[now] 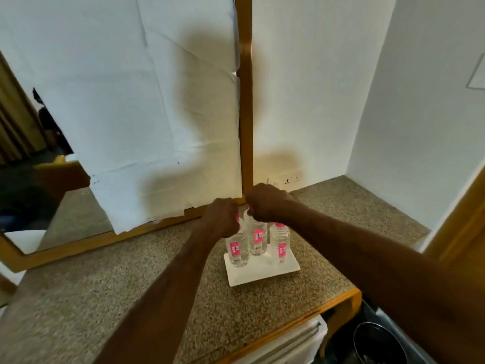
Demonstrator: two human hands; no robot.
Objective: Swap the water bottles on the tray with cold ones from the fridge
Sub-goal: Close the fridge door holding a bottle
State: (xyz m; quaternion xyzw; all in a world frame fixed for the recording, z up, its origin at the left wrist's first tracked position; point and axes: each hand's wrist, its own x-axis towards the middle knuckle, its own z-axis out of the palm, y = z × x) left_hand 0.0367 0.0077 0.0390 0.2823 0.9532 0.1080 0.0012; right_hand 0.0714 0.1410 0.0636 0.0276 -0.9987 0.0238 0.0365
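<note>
Water bottles, three of them with pink labels, stand upright on a white tray (262, 274) that sits on the speckled worktop (105, 285), near its front edge and below a gold-framed mirror (245, 101) covered with white paper.

In the head view, the left hand (223, 219) is closed around the neck of the left bottle (238, 250), its pink cap just showing beside the knuckles. The right hand (265, 204) is fisted over the top of the middle bottle (257, 239), hiding the cap. The right bottle (281, 244) stands free, close beside the middle one, cap visible. Both bottles in the hands appear to rest on the tray; whether either is lifted clear I cannot tell.

This looks like the first step, taking the warm bottles off the tray. Below the worktop edge a white appliance (288, 342), likely the fridge, shows with a dark bin (378, 345) beside it.

The next move calls for lifting both bottles straight up so neither knocks the free bottle, then setting them aside, coming back for the third, and opening the fridge for cold ones.
</note>
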